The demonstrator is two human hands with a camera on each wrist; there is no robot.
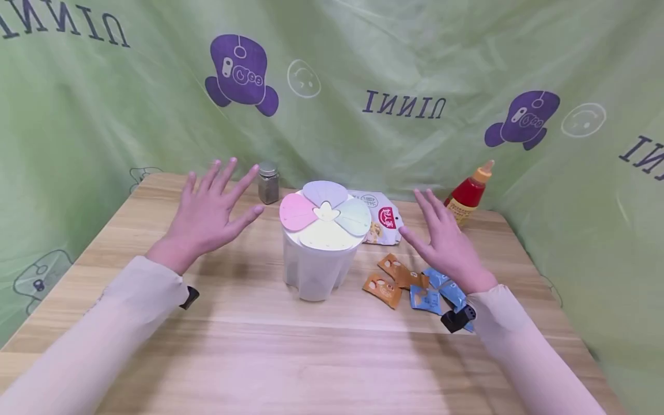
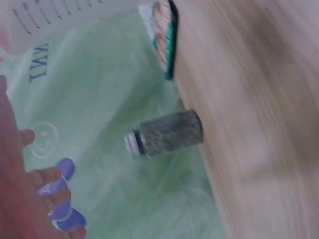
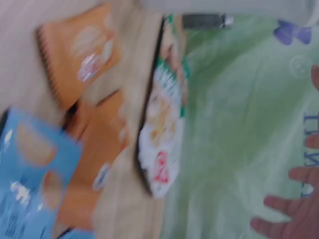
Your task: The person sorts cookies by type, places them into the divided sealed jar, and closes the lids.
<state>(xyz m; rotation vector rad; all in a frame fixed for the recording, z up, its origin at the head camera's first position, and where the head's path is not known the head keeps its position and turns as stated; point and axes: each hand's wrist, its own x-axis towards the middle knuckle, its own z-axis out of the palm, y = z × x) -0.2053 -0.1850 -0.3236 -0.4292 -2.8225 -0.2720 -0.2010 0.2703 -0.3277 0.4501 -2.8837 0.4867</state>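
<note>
Currently, I log the pale canister (image 1: 314,271) upright on the table (image 1: 249,363), between the two hands and touching neither, its petal-patterned lid (image 1: 323,237) on top. Just behind it to the right sits a printed pouch (image 1: 382,225); orange sachets (image 1: 382,290) and blue sachets (image 1: 425,299) lie in front of that, the capped jar (image 1: 268,189) behind on the left, the red bottle (image 1: 466,193) far right. Risk, in my judgement: a low sweep of the right hand (image 1: 453,248) could scatter sachets or tip the bottle, and a quick reach by the left hand (image 1: 202,222) could clip the jar. Fingers: both sets extended and spread well apart, holding nothing; I see no contact on either side.
</note>
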